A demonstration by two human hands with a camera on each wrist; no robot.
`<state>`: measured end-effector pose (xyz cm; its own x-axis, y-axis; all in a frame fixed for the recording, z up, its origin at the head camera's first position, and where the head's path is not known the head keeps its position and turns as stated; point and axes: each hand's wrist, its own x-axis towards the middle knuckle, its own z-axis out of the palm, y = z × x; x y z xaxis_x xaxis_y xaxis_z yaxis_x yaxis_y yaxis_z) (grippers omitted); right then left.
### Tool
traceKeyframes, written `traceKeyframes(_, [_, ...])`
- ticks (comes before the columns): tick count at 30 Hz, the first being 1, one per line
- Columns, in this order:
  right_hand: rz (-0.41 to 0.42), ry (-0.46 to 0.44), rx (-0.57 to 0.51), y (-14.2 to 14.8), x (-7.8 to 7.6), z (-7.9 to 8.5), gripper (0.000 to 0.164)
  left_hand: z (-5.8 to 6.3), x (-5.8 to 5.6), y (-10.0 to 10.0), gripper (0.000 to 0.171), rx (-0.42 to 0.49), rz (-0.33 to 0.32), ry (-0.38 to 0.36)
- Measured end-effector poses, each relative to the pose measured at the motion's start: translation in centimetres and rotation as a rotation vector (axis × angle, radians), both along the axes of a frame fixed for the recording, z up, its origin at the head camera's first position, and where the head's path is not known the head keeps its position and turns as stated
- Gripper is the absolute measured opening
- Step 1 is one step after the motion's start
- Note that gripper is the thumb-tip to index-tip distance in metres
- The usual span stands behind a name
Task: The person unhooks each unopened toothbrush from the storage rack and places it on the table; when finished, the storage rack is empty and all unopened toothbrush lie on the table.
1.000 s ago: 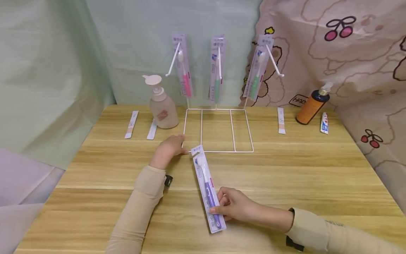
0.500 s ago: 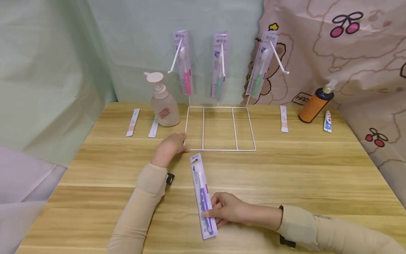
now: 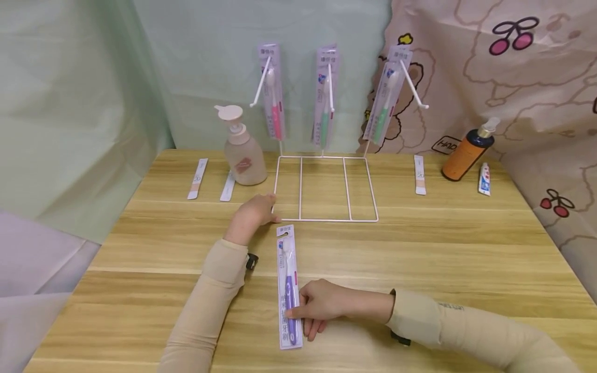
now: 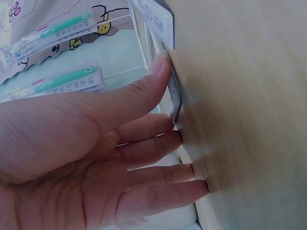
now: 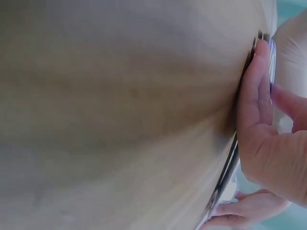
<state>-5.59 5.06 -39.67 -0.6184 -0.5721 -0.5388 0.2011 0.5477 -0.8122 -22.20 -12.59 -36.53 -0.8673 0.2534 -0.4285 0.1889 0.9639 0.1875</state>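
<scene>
The right hand (image 3: 322, 300) pinches the lower right side of a purple toothbrush pack (image 3: 287, 269) between thumb and bent fingers. The pack points away from the person, its long left edge uncovered and its notched top end just short of the left hand's thumb. Whether its underside meets the surface (image 3: 443, 248) cannot be told.

The left hand (image 3: 252, 215), fingers spread and nearly straight, touches the near left corner of a white wire rack (image 3: 328, 220), its fingertips down on the surface. The rack's front wire runs rightward from that hand, and room remains between this wire and the right hand.

Beyond the left hand, quite near it, stands a pump bottle (image 3: 244, 160); a white strip (image 3: 227, 187) sticks out beside its base. Beyond both hands, toothbrush packs hang on the rack's hooks, their lower ends above the base.

A broad stretch of surface separates the right hand from an orange bottle (image 3: 468, 155) and a small tube (image 3: 484, 179), far off to its right near the edge.
</scene>
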Motion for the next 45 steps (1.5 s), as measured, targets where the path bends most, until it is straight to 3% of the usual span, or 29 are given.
traceKeyframes(26, [0.066, 0.020, -0.008, -0.3, -1.1, 0.2, 0.032, 0.6, 0.3, 0.1, 0.074, -0.016, 0.001, -0.019])
traceKeyframes(33, [0.131, 0.205, -0.052, 1.0, -2.7, 1.3, 0.018, 0.4, 0.3, 0.0, 0.074, -0.010, -0.010, -0.006])
traceKeyframes(40, [0.139, 0.539, -0.046, 2.2, -5.6, 3.6, 0.012, 0.5, 0.4, -0.1, 0.074, 0.004, -0.014, 0.015])
traceKeyframes(45, [0.105, 0.705, -0.033, 2.4, -7.3, 4.4, 0.015, 0.6, 0.5, -0.2, 0.074, 0.006, -0.009, 0.013])
